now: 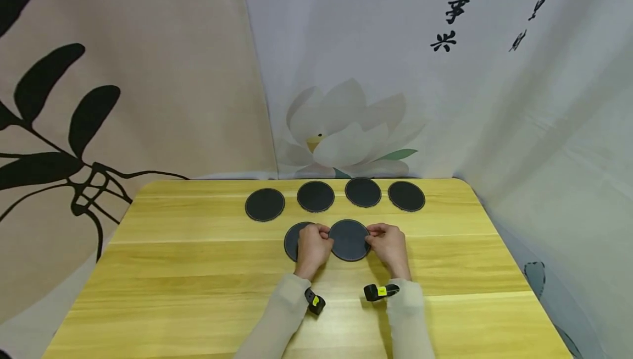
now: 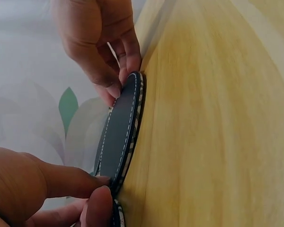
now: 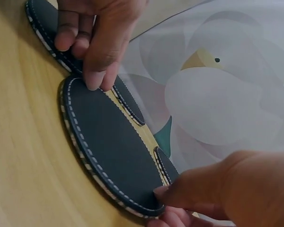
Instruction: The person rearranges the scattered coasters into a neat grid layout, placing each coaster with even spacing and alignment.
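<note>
Both hands hold one round black coaster (image 1: 349,240) with pale stitching round its rim and a patterned edge. On its left side the left hand (image 1: 314,246) pinches the rim between thumb and fingers. The right hand (image 1: 388,246) pinches the opposite rim; in the right wrist view its thumb lies on the top face and its fingers are at the edge. A second coaster (image 1: 292,241) lies on the table just left, partly hidden beneath the left hand. In the right wrist view the held coaster (image 3: 111,146) touches or nearly touches this neighbour.
Behind the hands a row of several matching coasters (image 1: 265,205) lies along the far part of the wooden table (image 1: 173,293). A printed curtain (image 1: 346,73) hangs at the table's back edge. Each wrist wears a small black camera (image 1: 381,292) on a strap.
</note>
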`<state>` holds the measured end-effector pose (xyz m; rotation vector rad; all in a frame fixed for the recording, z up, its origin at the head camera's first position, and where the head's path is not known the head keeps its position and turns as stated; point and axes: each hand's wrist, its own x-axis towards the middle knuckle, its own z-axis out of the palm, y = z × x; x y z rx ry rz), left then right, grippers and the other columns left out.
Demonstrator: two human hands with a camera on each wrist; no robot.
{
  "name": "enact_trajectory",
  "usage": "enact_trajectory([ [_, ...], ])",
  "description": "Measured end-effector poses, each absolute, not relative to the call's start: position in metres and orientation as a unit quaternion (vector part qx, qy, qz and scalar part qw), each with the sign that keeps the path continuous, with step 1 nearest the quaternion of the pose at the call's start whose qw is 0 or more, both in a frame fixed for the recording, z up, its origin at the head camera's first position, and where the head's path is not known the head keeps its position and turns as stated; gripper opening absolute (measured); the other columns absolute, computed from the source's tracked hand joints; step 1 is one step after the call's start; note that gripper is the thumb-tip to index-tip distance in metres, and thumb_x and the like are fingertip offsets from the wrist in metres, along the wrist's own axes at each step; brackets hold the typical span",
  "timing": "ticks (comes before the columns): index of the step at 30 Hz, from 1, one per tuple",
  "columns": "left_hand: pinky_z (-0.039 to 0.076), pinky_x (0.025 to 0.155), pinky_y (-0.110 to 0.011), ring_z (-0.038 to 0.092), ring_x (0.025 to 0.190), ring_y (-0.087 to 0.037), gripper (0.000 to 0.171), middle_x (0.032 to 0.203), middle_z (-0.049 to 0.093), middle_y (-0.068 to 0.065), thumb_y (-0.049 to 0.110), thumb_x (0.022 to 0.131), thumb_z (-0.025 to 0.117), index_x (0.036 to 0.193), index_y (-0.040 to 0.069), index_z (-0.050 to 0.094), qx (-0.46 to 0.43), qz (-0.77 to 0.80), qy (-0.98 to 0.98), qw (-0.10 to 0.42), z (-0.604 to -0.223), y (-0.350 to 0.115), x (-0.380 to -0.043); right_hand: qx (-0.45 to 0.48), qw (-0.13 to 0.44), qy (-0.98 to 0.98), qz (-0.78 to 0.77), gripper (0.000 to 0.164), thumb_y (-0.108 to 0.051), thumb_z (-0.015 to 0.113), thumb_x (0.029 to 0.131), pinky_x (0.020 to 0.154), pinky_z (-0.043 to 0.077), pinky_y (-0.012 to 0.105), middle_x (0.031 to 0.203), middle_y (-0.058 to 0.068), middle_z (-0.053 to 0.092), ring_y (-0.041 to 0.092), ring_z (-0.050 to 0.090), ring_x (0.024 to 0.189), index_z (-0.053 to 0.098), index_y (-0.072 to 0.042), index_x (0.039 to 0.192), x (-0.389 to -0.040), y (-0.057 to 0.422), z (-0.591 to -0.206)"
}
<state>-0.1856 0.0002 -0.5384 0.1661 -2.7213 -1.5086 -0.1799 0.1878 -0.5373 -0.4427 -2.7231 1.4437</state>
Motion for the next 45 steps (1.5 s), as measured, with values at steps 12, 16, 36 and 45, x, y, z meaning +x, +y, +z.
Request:
enact_trajectory([
  [12, 0.061, 0.073, -0.040, 0.069, 0.078, -0.021, 0.017, 0.086, 0.072, -0.007, 0.000, 0.085, 0.077, 0.102, 0.000, 0.078, 0.040, -0.483, -0.874, 0.011, -0.538, 0.000, -0.185, -0.129, -0.008, -0.887, 0.443, 0.030, -0.009, 0.077, 0.087, 0.078, 0.059, 0.033, 0.105, 0.013, 0.075, 0.023, 0.070, 0.092, 0.076, -0.003, 0.117, -0.178, 0.185, -0.534],
  [16, 0.061, 0.072, -0.041, 0.068, 0.078, -0.022, 0.017, 0.087, 0.071, -0.008, -0.003, 0.086, 0.073, 0.102, -0.001, 0.077, 0.027, -0.486, -0.874, 0.012, -0.536, -0.002, -0.182, -0.128, -0.024, -0.886, 0.445, 0.033, -0.017, 0.077, 0.090, 0.079, 0.058, 0.034, 0.110, 0.012, 0.074, 0.024, 0.069, 0.095, 0.075, -0.005, 0.120, -0.175, 0.185, -0.531],
  [36, 0.061, 0.059, -0.027, 0.073, 0.075, -0.028, 0.036, 0.098, 0.069, -0.016, 0.012, 0.093, 0.076, 0.125, -0.002, 0.068, 0.014, -0.584, -0.811, -0.030, -0.515, -0.057, -0.190, -0.091, -0.015, -0.866, 0.492, 0.049, -0.022, 0.075, 0.094, 0.092, 0.058, 0.045, 0.130, 0.016, 0.067, 0.031, 0.066, 0.113, 0.062, -0.009, 0.139, -0.168, 0.177, -0.517],
  [45, 0.059, 0.064, -0.026, 0.074, 0.092, -0.033, 0.042, 0.110, 0.070, -0.019, 0.018, 0.096, 0.073, 0.132, 0.001, 0.065, 0.035, -0.554, -0.832, -0.027, -0.508, -0.108, -0.198, -0.043, -0.030, -0.860, 0.508, 0.053, -0.021, 0.075, 0.093, 0.091, 0.058, 0.043, 0.132, 0.015, 0.066, 0.027, 0.066, 0.111, 0.059, -0.011, 0.142, -0.175, 0.150, -0.507],
])
